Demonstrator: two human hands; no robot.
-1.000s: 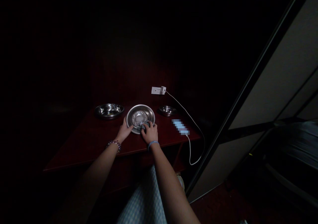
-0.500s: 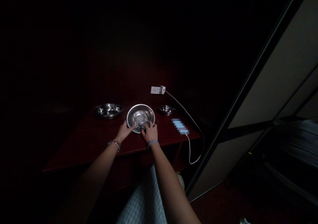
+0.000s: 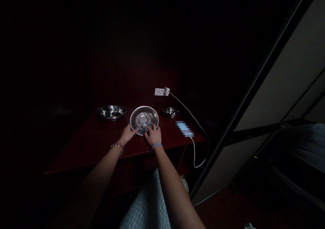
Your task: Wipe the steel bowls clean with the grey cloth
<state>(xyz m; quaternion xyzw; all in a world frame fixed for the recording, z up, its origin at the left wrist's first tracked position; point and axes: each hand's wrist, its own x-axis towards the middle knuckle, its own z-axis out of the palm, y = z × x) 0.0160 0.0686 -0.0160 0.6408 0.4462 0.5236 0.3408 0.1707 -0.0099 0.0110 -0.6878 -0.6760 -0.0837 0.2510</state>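
Note:
A shiny metal bowl (image 3: 151,112) is tilted toward me near the front of the dark red table. Its rim is gripped on the left by my left hand (image 3: 127,134), the thumb lying over the edge. My right hand (image 3: 153,134) is closed on a crumpled grey cloth (image 3: 146,128) and presses it against the lower inside of the bowl. The fingertips are partly hidden by the cloth, which looks soft and bunched.
On the red table (image 3: 88,144) a wider metal bowl (image 3: 111,113) stands at left and small metal bowls (image 3: 171,112) at right. A blurred phone (image 3: 184,129) lies nearby, its white cable (image 3: 194,117) running to a wall socket (image 3: 159,92). A pale panel (image 3: 274,103) rises at right.
Hardly anything differs. Both hands stay on the bowl and cloth, and the whole view has shifted very slightly.

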